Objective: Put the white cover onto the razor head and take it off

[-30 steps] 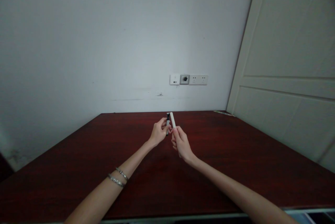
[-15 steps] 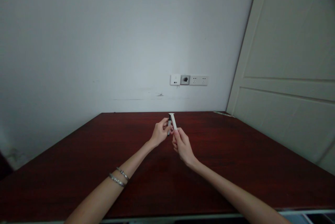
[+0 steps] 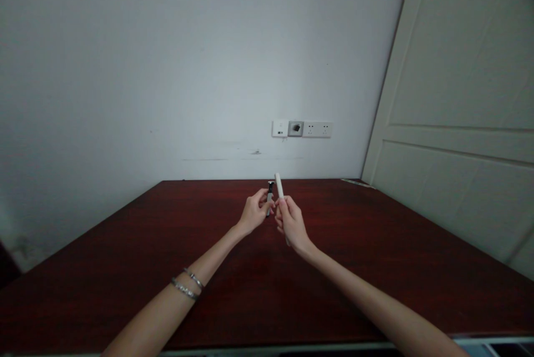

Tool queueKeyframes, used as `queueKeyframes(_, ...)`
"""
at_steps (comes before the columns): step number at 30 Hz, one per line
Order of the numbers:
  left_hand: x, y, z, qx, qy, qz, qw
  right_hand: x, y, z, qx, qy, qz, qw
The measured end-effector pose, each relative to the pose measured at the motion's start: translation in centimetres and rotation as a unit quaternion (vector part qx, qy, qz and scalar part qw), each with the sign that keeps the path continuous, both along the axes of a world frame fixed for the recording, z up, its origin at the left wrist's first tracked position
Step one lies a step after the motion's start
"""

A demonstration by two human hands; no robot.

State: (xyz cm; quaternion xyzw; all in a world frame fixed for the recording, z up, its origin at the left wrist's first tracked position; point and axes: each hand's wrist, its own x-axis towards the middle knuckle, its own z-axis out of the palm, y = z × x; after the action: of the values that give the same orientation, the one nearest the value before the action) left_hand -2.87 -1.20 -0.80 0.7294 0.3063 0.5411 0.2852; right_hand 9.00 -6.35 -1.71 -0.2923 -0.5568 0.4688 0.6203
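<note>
My left hand is closed round a slim grey-and-black tool with a small T-shaped head. The tool stands roughly upright, and its exact kind is too small to make out. In my right hand a white stick is gripped, tilted a little to the left at its top. Its lower end shows below my palm. The stick's top rises just to the right of the T-shaped head, with a narrow gap between them. Both hands are close together above the dark red table.
Behind the table is a pale wall with a row of sockets and a switch plate. A panelled door stands along the right side. A thin flat strip lies at the table's far right corner.
The white stick has moved up and slightly right, away from the T-shaped head it overlapped. My right hand has risen a little. My left hand has barely moved.
</note>
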Motion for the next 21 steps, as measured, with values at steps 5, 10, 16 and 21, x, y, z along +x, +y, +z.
queueKeyframes(5,-0.2,0.3,-0.6,-0.003,0.000,0.031,1.000,-0.7,-0.9,0.2,-0.034,-0.010,0.048,0.998)
queueKeyframes(10,-0.3,0.6,-1.1,-0.013,-0.009,0.014,1.000,-0.9,-0.7,0.3,-0.022,-0.001,0.032,0.999)
queueKeyframes(16,-0.4,0.3,-0.7,-0.017,-0.001,0.026,1.000,-1.1,-1.1,-1.0,-0.025,-0.018,0.042,0.999)
queueKeyframes(21,-0.4,0.0,-0.6,0.000,0.013,0.030,0.999,-0.9,-0.7,-0.9,-0.011,-0.004,0.022,1.000)
